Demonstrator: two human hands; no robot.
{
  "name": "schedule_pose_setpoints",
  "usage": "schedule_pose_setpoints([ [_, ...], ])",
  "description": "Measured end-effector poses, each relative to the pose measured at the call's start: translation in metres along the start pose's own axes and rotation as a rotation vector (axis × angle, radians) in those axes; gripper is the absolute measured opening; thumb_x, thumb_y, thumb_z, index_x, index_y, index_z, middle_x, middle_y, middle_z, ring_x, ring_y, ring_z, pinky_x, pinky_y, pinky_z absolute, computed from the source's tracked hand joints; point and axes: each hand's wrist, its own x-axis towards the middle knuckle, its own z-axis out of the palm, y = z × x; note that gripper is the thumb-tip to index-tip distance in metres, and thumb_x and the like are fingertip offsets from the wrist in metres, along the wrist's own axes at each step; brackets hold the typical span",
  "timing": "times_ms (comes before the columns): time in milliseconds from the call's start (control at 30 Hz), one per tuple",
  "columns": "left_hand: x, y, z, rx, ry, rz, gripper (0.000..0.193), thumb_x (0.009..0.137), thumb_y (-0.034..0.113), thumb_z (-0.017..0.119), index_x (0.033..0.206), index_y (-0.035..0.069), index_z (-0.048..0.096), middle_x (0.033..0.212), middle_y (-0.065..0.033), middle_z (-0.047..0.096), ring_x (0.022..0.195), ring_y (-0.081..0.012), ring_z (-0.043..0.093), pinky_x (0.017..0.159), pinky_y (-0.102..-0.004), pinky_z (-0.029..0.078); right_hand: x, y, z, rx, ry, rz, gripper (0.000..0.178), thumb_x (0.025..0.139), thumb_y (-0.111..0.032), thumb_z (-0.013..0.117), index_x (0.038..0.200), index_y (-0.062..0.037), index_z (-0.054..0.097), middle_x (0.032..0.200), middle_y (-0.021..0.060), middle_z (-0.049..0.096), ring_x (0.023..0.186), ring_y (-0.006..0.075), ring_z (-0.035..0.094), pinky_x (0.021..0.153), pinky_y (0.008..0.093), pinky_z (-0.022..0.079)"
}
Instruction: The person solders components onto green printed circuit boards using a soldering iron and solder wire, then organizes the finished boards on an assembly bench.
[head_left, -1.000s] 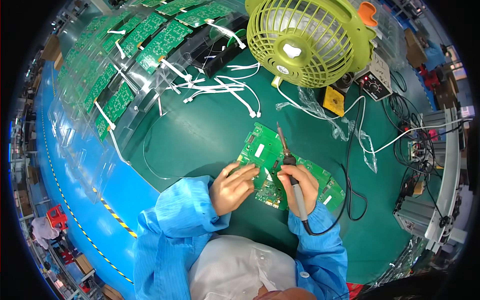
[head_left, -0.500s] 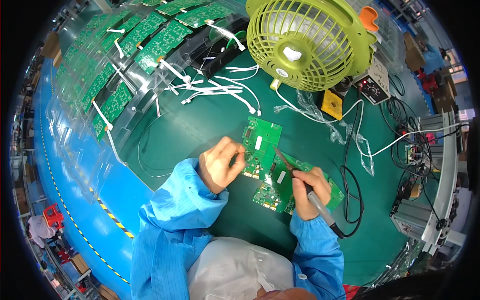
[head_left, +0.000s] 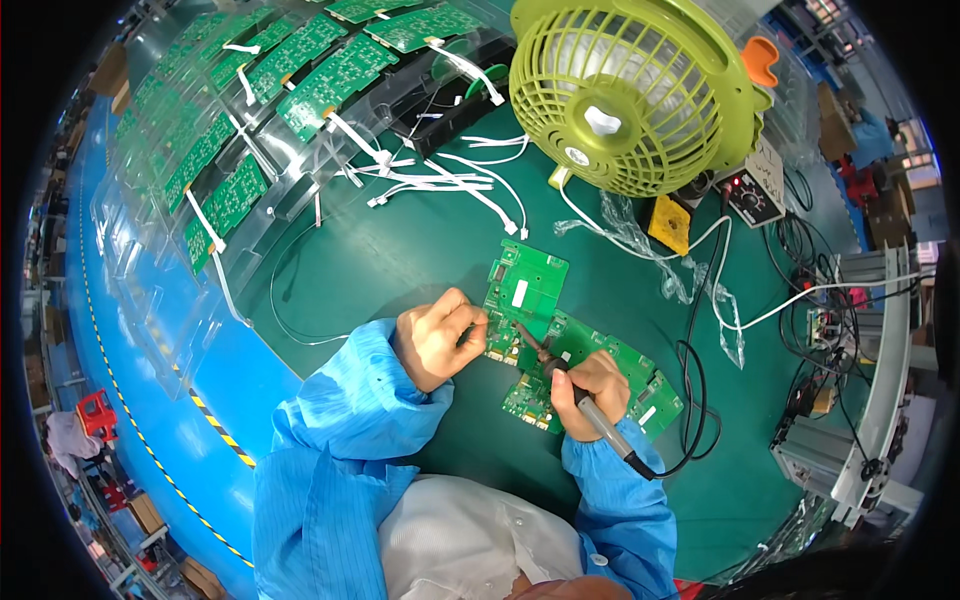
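The left hand (head_left: 436, 338) has its thumb and forefinger closed in a pinch at the left edge of the upper green circuit board (head_left: 530, 272); whether anything thin sits between them, I cannot tell. The right hand (head_left: 600, 385) has its fingers wrapped around a soldering iron (head_left: 606, 428), whose tip slants up and left from those fingers to the upper board, just right of the left fingertips; whether it touches is too small to tell. Below the left fingertips and left of the right fingers lies part of a second board (head_left: 528, 398), and a third board (head_left: 655, 402) sits just right of the right fingers. Left of the left hand, a thin wire (head_left: 283, 318) curves over the green mat (head_left: 395, 255). Beyond the fingers of both hands are loose white cables (head_left: 440, 182), a yellow-green fan (head_left: 620, 115) and a yellow sponge (head_left: 669, 222).
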Motion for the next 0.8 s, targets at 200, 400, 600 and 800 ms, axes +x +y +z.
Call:
schedule_pose_setpoints([
  [200, -0.002, -0.005, 0.004, -0.026, 0.008, 0.045, 0.012, 0.064, 0.0, 0.062, 0.072, 0.008, 0.059, 0.072, -0.0013, 0.05, 0.046, -0.0204, 0.049, 0.045, -0.0291, 0.042, 0.012, -0.015, 0.005, -0.091, -0.001, 0.056, 0.022, 0.066, 0.002, 0.066, 0.072, -0.0078, 0.047, 0.056, 0.0023, 0.05, 0.05, 0.0154, 0.038, 0.056, 0.0292, 0.036],
  [400, -0.005, -0.002, 0.004, 0.032, -0.02, 0.029, 0.011, 0.066, 0.001, 0.062, 0.073, 0.009, 0.059, 0.072, -0.0011, 0.049, 0.045, -0.0211, 0.05, 0.043, -0.0299, 0.042, 0.011, -0.014, 0.008, -0.087, -0.058, 0.043, 0.023, 0.064, 0.003, 0.066, 0.072, -0.0082, 0.048, 0.057, 0.0022, 0.051, 0.05, 0.0156, 0.039, 0.055, 0.0294, 0.037],
  [600, -0.007, -0.003, 0.007, 0.075, -0.006, 0.049, 0.01, 0.067, 0.003, 0.062, 0.074, 0.009, 0.059, 0.072, -0.0011, 0.049, 0.045, -0.0216, 0.05, 0.042, -0.0304, 0.042, 0.01, -0.013, 0.009, -0.094, -0.096, 0.034, 0.024, 0.063, 0.004, 0.066, 0.072, -0.0086, 0.048, 0.058, 0.0021, 0.051, 0.051, 0.0158, 0.04, 0.056, 0.0293, 0.038],
  [800, -0.01, -0.006, 0.01, 0.075, -0.012, 0.044, 0.01, 0.068, 0.004, 0.062, 0.075, 0.009, 0.059, 0.074, -0.0012, 0.049, 0.046, -0.0217, 0.051, 0.043, -0.0309, 0.042, 0.008, -0.014, 0.011, -0.105, -0.103, 0.058, 0.025, 0.062, 0.004, 0.067, 0.072, -0.0084, 0.048, 0.058, 0.0024, 0.051, 0.051, 0.0159, 0.041, 0.056, 0.0289, 0.038],
])
